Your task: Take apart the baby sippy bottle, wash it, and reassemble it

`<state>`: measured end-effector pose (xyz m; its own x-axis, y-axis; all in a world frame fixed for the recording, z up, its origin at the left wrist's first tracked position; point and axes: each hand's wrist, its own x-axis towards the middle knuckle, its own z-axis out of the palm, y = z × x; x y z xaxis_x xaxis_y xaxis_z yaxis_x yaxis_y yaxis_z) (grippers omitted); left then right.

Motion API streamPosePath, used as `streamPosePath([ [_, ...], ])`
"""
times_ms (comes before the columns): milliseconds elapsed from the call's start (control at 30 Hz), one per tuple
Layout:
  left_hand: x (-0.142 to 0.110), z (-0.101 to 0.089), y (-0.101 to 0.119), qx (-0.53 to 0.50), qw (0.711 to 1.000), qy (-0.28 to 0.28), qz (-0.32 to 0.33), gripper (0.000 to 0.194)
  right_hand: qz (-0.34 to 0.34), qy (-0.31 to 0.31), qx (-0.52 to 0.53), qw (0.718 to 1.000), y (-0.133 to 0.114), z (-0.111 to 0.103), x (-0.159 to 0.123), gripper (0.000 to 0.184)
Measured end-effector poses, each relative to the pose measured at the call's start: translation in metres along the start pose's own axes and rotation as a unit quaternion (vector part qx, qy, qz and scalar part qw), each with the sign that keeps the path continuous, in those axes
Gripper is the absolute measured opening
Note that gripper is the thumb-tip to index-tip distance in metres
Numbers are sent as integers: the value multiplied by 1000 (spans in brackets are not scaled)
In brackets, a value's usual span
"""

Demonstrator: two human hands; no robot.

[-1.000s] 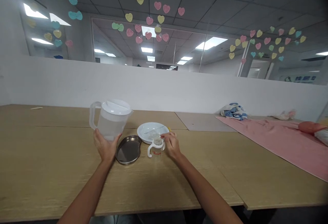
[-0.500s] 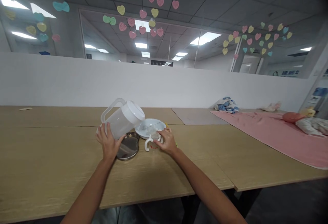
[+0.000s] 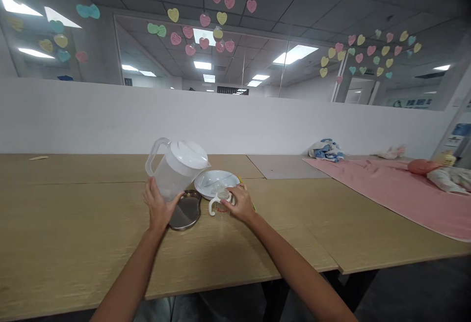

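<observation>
My left hand (image 3: 159, 205) is wrapped round the lower body of a translucent plastic pitcher (image 3: 172, 172) with a white lid. The pitcher tilts to the right, its handle at the upper left and its spout above the white bowl's left side. My right hand (image 3: 240, 203) grips a small clear baby bottle (image 3: 222, 206) with white side handles and red lettering; its mouth is uncapped. Whether any liquid is flowing I cannot tell. Behind the bottle sits a white bowl (image 3: 206, 194) with something clear inside. Under the pitcher lies a kidney-shaped metal tray (image 3: 187, 211).
A pink cloth (image 3: 386, 189) covers the table's right side, with a doll (image 3: 425, 167) lying on it. A blue and white crumpled cloth (image 3: 326, 150) rests by the wall. Something yellow peeks out behind my right hand. The wooden table's (image 3: 206, 263) front edge runs below my forearms.
My left hand has brought the pitcher a little more upright, its lid now turned more upward. The bottle and my right hand have stayed nearly in place.
</observation>
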<state>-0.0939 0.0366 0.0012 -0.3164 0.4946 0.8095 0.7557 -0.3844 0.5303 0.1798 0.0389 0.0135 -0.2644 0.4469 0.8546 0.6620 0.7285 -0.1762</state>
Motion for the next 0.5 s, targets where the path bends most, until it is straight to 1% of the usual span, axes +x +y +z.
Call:
streamPosePath([
  [100, 1, 1, 1, -10, 999, 1, 47, 104, -2, 1, 1, 1000, -1, 0, 0, 36],
  [233, 3, -1, 0, 3, 993, -6, 117, 104, 5, -4, -5, 1000, -1, 0, 1, 37],
  [300, 4, -2, -1, 12, 990, -5, 137, 104, 7, -9, -6, 1000, -1, 0, 1, 36],
  [400, 5, -3, 0, 30, 991, -4, 133, 102, 11, -14, -4, 1000, -1, -1, 1, 35],
  [500, 4, -3, 0, 32, 996, -12, 85, 102, 18, -16, -5, 1000, -2, -1, 1, 35],
])
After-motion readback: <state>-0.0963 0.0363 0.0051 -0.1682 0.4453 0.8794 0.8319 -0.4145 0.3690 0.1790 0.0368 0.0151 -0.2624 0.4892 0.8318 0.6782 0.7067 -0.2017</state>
